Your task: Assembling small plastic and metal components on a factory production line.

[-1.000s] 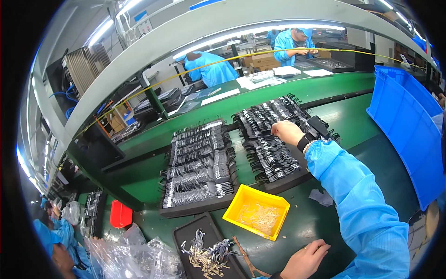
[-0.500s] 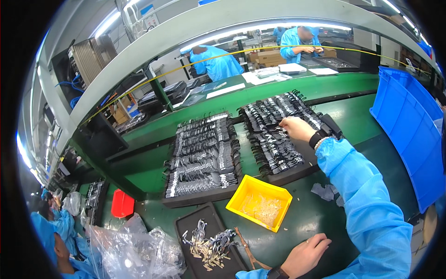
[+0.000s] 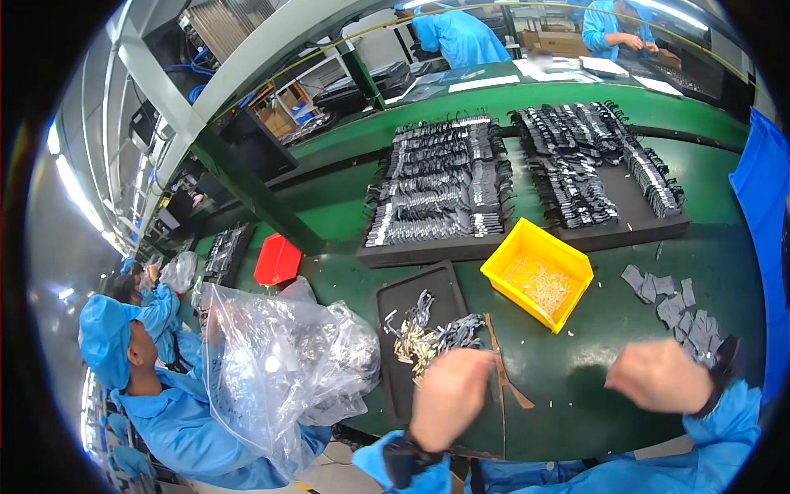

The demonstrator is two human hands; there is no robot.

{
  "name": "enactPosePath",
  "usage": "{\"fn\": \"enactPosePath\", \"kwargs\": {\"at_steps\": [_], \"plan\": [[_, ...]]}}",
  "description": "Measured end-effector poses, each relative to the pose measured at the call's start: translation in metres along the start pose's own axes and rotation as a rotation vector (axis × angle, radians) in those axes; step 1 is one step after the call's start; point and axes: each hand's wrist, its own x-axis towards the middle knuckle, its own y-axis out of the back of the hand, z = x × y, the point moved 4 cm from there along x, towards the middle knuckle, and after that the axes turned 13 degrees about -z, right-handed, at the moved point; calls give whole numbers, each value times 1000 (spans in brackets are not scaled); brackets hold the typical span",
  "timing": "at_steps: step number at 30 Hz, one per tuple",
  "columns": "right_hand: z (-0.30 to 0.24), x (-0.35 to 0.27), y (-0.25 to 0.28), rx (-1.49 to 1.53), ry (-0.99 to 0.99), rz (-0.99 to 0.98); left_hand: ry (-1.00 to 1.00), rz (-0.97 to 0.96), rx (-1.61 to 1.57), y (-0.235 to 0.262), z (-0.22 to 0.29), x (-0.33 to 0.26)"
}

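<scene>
My left hand (image 3: 448, 397) is blurred and hovers over the near right corner of a small black tray (image 3: 393, 387). That tray holds a loose pile of small pale and grey parts (image 3: 428, 333). My right hand (image 3: 658, 375), also blurred, is low over the green table beside a scatter of grey pads (image 3: 681, 311). Whether either hand holds anything cannot be made out. A yellow bin (image 3: 502, 265) of small pale pieces stands between the hands and farther back. Both forearms wear blue sleeves and dark wristbands.
Two large black trays (image 3: 411, 253) (image 3: 650, 229) filled with rows of black parts lie at the back. A crumpled clear plastic bag (image 3: 280, 362) and a red bin (image 3: 277, 259) are at the left, a blue crate (image 3: 761, 198) at the right. A co-worker (image 3: 140, 370) sits at left; other people (image 3: 461, 37) work behind.
My right hand has drawn back from the far right tray to the near table edge. My left hand has risen to the small tray's corner. The view has shifted right.
</scene>
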Motion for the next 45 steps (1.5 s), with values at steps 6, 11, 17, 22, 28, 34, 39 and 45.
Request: {"fn": "enactPosePath", "kwargs": {"at_steps": [6, 11, 17, 22, 28, 34, 39, 45], "plan": [[-15, 1, -86, 301, 92, 0, 408, 0, 144, 31, -60, -33], [-10, 12, -103, 443, 71, 69, 305, 90, 308, 9, -61, -38], [1, 10, -110, 620, -3, 21, 382, 276, -25, 29, -64, -41], [4, 10, -111, 646, 18, 67, 416, 347, -195, 37, -73, -39], [6, 7, -110, 686, 0, 60, 168, 182, -28, 33, -74, -26], [7, 7, -113, 671, -9, 36, 482, 148, -408, 22, -94, -31], [7, 8, -114, 671, -15, 10, 542, 189, -529, 21, -88, -30], [3, 18, -100, 707, 2, -37, 266, 340, -27, 34, -69, -17]]}}
